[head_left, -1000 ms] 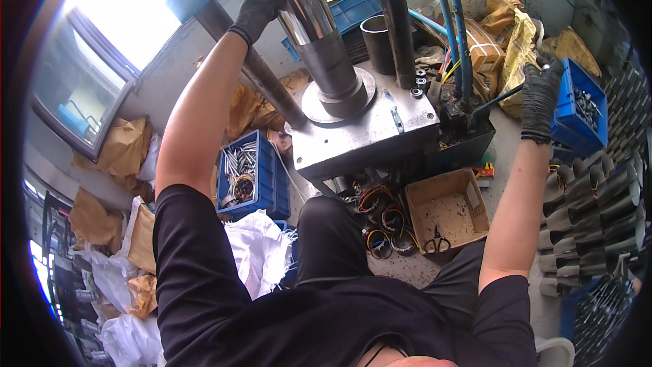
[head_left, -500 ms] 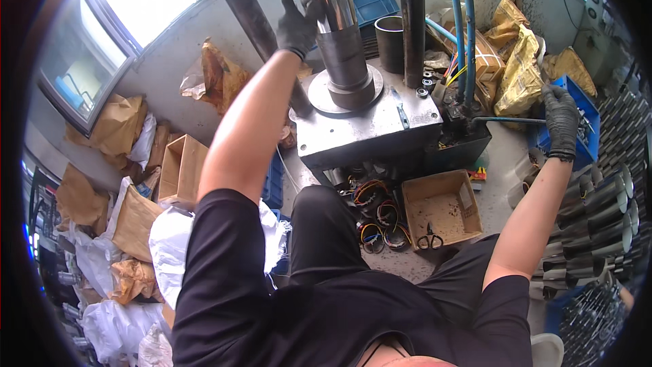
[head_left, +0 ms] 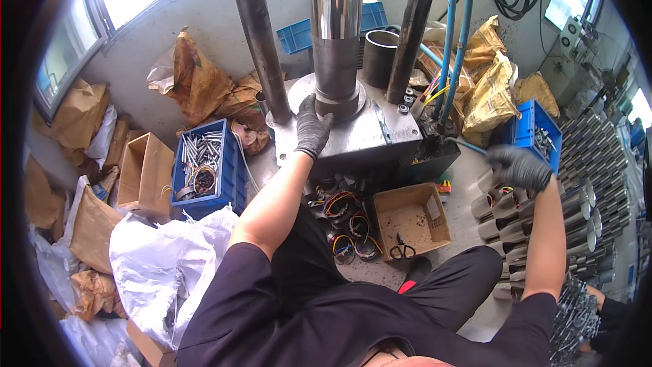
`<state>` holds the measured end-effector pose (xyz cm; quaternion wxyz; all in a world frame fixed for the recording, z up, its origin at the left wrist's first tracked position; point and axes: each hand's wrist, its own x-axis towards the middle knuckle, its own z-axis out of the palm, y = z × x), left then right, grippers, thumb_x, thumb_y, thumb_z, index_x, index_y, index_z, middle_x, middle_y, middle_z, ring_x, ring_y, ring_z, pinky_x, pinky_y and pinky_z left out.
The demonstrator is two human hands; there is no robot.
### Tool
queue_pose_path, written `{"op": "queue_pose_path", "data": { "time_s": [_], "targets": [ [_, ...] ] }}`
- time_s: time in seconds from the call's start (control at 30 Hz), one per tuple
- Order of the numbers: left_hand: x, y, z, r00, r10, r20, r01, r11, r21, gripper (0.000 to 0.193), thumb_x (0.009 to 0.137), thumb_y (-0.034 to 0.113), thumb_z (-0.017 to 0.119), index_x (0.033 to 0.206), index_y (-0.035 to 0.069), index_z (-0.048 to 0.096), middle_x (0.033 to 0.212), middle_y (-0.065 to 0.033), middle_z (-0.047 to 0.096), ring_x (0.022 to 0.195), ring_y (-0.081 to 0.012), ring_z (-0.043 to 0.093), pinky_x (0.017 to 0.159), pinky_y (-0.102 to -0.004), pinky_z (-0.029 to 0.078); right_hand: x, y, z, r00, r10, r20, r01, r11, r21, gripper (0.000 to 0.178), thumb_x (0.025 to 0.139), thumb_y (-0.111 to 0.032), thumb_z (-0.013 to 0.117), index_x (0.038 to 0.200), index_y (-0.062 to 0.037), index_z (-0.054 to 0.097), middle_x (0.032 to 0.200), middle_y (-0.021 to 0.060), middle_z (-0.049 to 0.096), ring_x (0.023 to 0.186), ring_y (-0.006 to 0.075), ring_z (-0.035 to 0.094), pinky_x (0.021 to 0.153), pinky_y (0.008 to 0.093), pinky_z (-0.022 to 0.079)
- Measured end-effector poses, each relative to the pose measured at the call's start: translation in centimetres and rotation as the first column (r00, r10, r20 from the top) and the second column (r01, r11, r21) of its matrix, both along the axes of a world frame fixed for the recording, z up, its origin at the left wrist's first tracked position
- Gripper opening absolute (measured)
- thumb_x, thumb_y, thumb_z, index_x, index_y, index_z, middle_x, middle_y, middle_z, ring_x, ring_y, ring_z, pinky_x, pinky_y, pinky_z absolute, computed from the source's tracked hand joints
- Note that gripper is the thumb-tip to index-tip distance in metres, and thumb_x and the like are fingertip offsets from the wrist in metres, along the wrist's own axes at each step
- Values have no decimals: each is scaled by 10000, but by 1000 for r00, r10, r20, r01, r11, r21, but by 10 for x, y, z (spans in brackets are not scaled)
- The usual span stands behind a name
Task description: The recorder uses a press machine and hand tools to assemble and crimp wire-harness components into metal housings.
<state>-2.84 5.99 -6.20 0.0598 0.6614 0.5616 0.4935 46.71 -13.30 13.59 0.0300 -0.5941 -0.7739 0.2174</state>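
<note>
A tall metal cylinder (head_left: 335,61), polished at the top and dull grey below, stands upright on a round plate (head_left: 299,92) on the press table (head_left: 360,143). My left hand (head_left: 314,129), in a dark glove, is at the cylinder's foot. Its thumb and fingers are apart, and whether it presses on the collar cannot be made out. At the right, my gloved right hand (head_left: 521,167) closes over the outer end of a thin bluish lever (head_left: 466,145); its fingers are slightly blurred and that end is hidden.
Dark press columns (head_left: 261,47) flank the cylinder. A blue-handled tool (head_left: 382,122) lies on the table. Below are wired rings (head_left: 341,204) and a cardboard box (head_left: 414,214) with scissors (head_left: 402,250). Blue crates (head_left: 210,197) hold metal parts. Metal tubes (head_left: 577,211) are stacked at right.
My left hand has come down from the cylinder's polished top to its foot. My right hand has swung inward and lower with the lever. The view has shifted, revealing the left crate.
</note>
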Motion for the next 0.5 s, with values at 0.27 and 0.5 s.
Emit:
{"op": "queue_pose_path", "data": {
  "time_s": [0.27,0.5],
  "targets": [
    [10,18,8,980,-31,197,34,999,-13,809,822,136,770,1522,4,387,1449,-251,519,1356,-415,502,1176,-453,396,2,-75,-75,963,29,269,-54,995,86,178,752,-189,756,895,-86,779,864,148,742,846,323,728,788,400,580],
    [15,24,11,987,67,146,-68,998,5,782,831,137,777,1514,20,414,1409,-241,549,1309,-394,541,1136,-447,441,-33,-90,-76,948,-301,108,272,937,219,288,709,-295,825,797,-37,731,778,153,691,776,342,696,739,428,558]
  ]
}}
